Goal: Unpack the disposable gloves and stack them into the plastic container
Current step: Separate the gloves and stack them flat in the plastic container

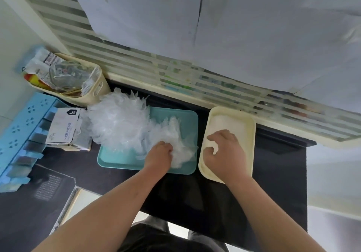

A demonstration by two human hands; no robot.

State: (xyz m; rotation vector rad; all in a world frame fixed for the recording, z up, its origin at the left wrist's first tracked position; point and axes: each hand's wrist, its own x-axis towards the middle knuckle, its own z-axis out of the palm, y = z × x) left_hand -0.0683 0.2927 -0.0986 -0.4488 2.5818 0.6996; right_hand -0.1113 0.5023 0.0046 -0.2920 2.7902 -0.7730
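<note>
Left hand (159, 154) is pinching seemingly limp, clingy gloves (121, 126) at the pile's near edge; right hand (224, 150) is lying curled in the right-side container (249, 132), grip unclear

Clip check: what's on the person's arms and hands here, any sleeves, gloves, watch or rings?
Nothing worn shows. The left hand and right hand are ungloved, with no rings visible on the fingers. The left forearm and right forearm are bare to the frame's edge: no sleeves, watch or bracelet.
</note>
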